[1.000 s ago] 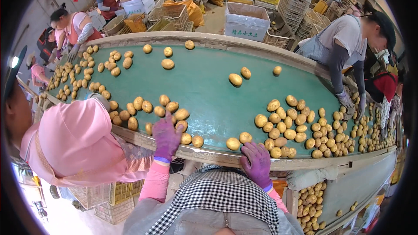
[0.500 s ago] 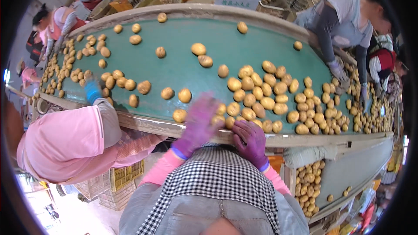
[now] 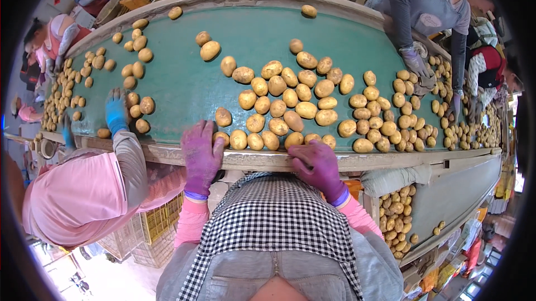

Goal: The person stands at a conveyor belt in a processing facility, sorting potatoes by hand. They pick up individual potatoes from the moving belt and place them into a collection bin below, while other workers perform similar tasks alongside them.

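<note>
Both my hands wear purple gloves and are at the near rim of a green conveyor belt (image 3: 184,44). My left hand (image 3: 201,153) is open with its fingers stretched over the belt edge, holding nothing, beside the nearest potatoes (image 3: 238,139). Loosely bent over the wooden rim (image 3: 251,160), my right hand (image 3: 319,168) has its fingers a little apart, and I see nothing in it. Just beyond it lies a dense group of yellow-brown potatoes (image 3: 290,98). More potatoes (image 3: 385,128) spread to the right.
At my left a co-worker in pink (image 3: 84,189) reaches a blue-gloved hand (image 3: 116,112) onto the belt. Across it, another person's gloved hand (image 3: 416,62) is near potatoes. Below right, a lower belt (image 3: 446,206) carries a heap of potatoes (image 3: 395,217). Crates (image 3: 159,223) stand at lower left.
My left hand has moved left, away from the potatoes, and its fingers have spread. My right hand stays on the rim. The potato group sits further left, and the co-worker's blue glove shows more fully.
</note>
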Demonstrator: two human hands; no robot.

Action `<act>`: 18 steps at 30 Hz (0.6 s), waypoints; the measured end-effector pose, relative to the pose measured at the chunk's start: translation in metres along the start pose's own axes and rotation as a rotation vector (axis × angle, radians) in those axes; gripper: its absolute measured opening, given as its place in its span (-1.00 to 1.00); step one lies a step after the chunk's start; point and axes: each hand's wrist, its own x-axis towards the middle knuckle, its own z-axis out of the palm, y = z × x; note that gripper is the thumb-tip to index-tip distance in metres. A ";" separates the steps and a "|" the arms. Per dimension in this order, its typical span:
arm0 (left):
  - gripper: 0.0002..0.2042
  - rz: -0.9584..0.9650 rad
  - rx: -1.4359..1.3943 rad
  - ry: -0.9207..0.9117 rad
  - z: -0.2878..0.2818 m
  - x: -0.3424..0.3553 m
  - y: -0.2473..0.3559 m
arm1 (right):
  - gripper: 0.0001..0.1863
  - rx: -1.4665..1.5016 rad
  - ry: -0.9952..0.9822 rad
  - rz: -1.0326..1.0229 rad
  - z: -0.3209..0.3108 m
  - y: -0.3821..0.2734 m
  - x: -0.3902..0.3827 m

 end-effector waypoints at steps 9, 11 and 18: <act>-0.47 -0.011 -0.028 0.048 0.017 -0.004 0.059 | -0.70 0.315 0.226 0.025 -0.070 0.081 0.067; -0.50 -0.012 -0.061 0.074 0.020 -0.003 0.070 | -0.67 0.253 0.164 -0.175 -0.052 0.078 0.110; -0.55 -0.003 -0.189 0.129 0.026 0.004 0.110 | -0.45 -0.037 -0.131 -0.098 0.079 0.064 0.232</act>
